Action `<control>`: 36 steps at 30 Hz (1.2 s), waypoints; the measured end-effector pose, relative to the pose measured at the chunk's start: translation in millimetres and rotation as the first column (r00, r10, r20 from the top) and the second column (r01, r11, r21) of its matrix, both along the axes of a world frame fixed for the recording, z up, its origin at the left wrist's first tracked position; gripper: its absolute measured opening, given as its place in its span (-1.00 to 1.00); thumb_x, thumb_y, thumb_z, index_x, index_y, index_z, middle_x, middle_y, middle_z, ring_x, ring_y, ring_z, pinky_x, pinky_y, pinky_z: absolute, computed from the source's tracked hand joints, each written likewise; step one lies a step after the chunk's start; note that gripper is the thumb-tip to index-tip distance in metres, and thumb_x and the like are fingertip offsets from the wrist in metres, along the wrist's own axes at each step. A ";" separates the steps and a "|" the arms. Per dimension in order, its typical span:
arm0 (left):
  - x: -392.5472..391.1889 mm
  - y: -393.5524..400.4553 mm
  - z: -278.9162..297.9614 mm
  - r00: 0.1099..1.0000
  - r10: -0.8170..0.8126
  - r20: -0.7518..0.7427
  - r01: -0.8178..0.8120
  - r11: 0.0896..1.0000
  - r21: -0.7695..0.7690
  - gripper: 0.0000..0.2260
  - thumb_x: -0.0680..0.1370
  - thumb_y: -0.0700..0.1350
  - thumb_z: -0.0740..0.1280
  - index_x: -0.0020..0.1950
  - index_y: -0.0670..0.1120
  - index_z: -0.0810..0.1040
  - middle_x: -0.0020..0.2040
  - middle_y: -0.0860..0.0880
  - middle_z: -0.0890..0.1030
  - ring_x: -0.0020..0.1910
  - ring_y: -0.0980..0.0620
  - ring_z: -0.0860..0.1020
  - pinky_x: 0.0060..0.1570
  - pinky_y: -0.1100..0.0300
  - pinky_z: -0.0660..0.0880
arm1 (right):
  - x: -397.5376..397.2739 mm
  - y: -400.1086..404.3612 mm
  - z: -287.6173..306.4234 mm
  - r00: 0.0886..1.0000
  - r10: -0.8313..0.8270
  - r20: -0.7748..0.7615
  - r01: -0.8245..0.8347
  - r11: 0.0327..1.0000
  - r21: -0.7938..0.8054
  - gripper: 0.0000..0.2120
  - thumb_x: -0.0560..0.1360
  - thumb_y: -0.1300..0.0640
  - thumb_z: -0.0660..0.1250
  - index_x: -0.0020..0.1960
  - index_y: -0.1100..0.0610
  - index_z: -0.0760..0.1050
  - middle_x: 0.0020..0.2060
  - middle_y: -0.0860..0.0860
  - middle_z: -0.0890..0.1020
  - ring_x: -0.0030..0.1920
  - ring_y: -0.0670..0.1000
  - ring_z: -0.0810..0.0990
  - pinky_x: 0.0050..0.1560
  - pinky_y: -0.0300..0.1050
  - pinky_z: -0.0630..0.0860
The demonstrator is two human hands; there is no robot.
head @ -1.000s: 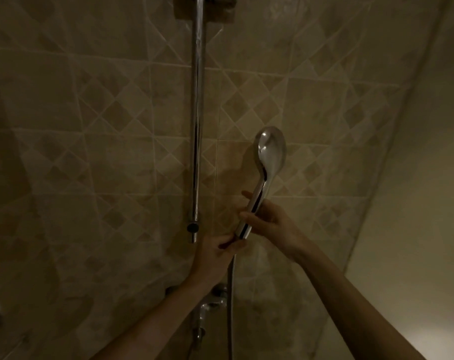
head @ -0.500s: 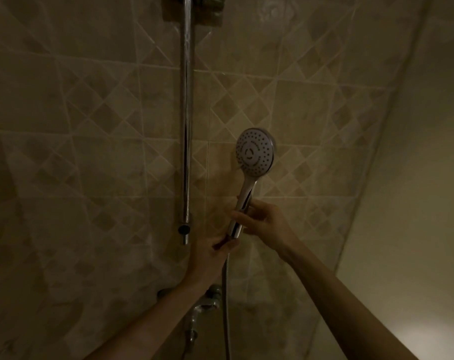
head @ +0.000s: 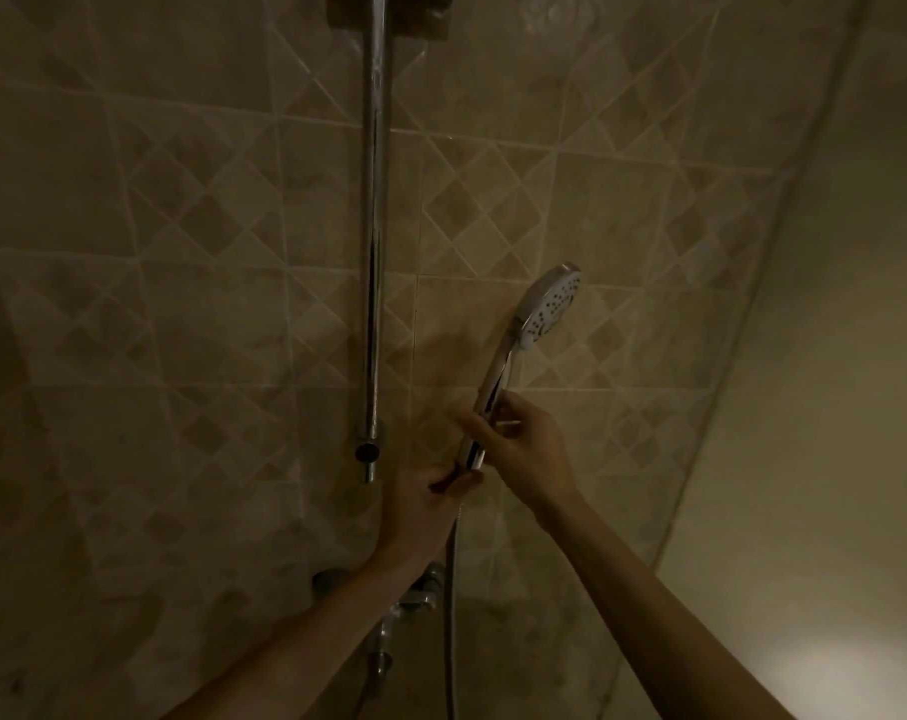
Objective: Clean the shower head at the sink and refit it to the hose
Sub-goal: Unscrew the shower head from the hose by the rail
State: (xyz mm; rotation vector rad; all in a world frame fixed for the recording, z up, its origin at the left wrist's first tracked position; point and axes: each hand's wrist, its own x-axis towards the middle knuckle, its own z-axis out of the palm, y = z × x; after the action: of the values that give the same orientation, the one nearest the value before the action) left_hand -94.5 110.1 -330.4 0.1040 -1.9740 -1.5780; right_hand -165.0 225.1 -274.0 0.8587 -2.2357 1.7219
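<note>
The tiled wall (head: pixel 181 304) fills the view, with the chrome rail (head: pixel 373 226) running down it; the hose (head: pixel 449 615) hangs below the hands, near the tap (head: pixel 415 600); the shower head (head: pixel 547 304) stands upright between rail and corner, its nozzle face turned further rightward than a moment ago, so it is probably being twisted on the hose; the right hand (head: pixel 524 449) curls its fingers round the handle; the left hand (head: pixel 425 506) pinches the joint beneath; which way it is turning I cannot tell.

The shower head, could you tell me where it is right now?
In the head view, right of the chrome rail, the shower head is held up by the right hand.
</note>
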 end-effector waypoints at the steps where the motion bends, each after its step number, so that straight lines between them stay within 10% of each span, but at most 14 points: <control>1: -0.2 -0.4 -0.7 1.000 0.000 0.001 0.000 1.000 -0.008 -0.90 0.50 -0.10 0.49 -0.19 0.09 0.70 -0.38 0.21 0.67 -0.35 0.30 0.61 -0.32 0.49 0.44 | -0.9 -0.6 0.3 0.999 -0.028 -0.022 0.028 1.000 0.005 -0.77 0.54 -0.11 0.48 0.12 -0.02 0.70 -0.07 -0.04 0.77 -0.05 -0.03 0.75 0.03 0.12 0.70; 7: 1.3 -5.3 2.6 0.999 -0.041 -0.007 0.041 0.999 0.007 -0.95 0.52 -0.10 0.48 -0.07 -0.02 0.75 -0.26 -0.03 0.74 -0.24 0.02 0.69 -0.20 0.18 0.58 | -5.0 14.0 0.8 0.887 0.428 0.172 -0.371 0.884 -0.286 -0.74 0.65 0.22 0.34 0.32 0.15 0.58 0.18 0.09 0.74 0.21 0.09 0.71 0.24 0.14 0.65; 12: 1.4 -3.6 -1.3 1.000 -0.020 -0.006 0.021 1.000 0.006 -0.96 0.51 -0.09 0.48 -0.10 0.03 0.72 -0.37 0.23 0.67 -0.36 0.33 0.60 -0.33 0.51 0.44 | -1.3 -0.5 -1.2 0.994 0.096 0.049 -0.094 0.995 -0.038 -0.82 0.55 0.03 0.50 0.09 0.10 0.66 -0.10 0.03 0.78 -0.06 0.01 0.77 0.01 0.07 0.73; 18: 3.2 -8.6 3.2 0.998 -0.015 -0.054 0.015 1.000 0.000 -0.96 0.51 -0.12 0.49 -0.12 -0.01 0.75 -0.33 0.07 0.72 -0.31 0.22 0.64 -0.26 0.40 0.50 | -2.7 15.9 2.1 0.937 0.323 0.135 -0.290 0.932 -0.218 -0.75 0.64 0.22 0.37 0.29 0.05 0.61 0.01 0.01 0.78 0.08 0.03 0.76 0.07 -0.08 0.70; 24: 2.1 -5.1 10.6 0.997 0.005 -0.082 -0.012 0.997 -0.082 -0.86 0.49 -0.03 0.50 -0.24 0.20 0.69 -0.32 -0.03 0.71 -0.30 0.07 0.68 -0.27 0.21 0.58 | 3.5 -2.8 6.9 0.997 0.066 0.031 -0.063 0.996 -0.065 -0.84 0.56 0.06 0.49 0.12 0.05 0.69 0.00 -0.01 0.78 0.03 -0.05 0.76 0.11 0.08 0.70; 29: 4.1 -5.0 12.6 0.997 -0.058 -0.048 0.056 0.998 -0.043 -0.84 0.49 0.01 0.49 -0.18 0.32 0.70 -0.28 0.11 0.73 -0.27 0.17 0.68 -0.21 0.31 0.58 | -0.2 11.2 9.2 0.851 0.455 0.263 -0.382 0.879 -0.286 -0.80 0.66 0.12 0.33 0.24 0.08 0.62 0.18 0.05 0.74 0.24 0.07 0.70 0.18 0.02 0.67; 33: 2.1 -1.2 13.4 0.997 -0.017 -0.074 0.016 1.000 -0.023 -0.83 0.46 0.06 0.50 -0.22 0.37 0.67 -0.28 0.10 0.73 -0.26 0.15 0.69 -0.25 0.39 0.55 | 3.5 -0.2 10.4 0.999 0.045 0.006 -0.045 0.999 -0.025 -0.78 0.59 -0.03 0.43 0.05 0.12 0.68 -0.07 0.06 0.77 -0.02 0.06 0.77 0.07 0.18 0.70; 36: 1.9 2.1 13.0 0.998 -0.026 -0.061 0.027 1.000 0.016 -0.83 0.47 0.06 0.50 -0.21 0.37 0.68 -0.25 0.06 0.74 -0.24 0.10 0.70 -0.21 0.27 0.58 | 5.1 3.0 11.8 0.997 0.081 0.008 -0.080 0.987 -0.137 -0.83 0.59 0.10 0.46 0.16 0.08 0.69 -0.03 0.00 0.79 0.01 -0.02 0.78 0.07 0.09 0.70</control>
State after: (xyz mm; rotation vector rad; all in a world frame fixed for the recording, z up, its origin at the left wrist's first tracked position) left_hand -92.5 112.2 -317.4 0.0363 -1.9233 -1.5957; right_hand -159.8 228.1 -262.3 0.9202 -2.0892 1.8965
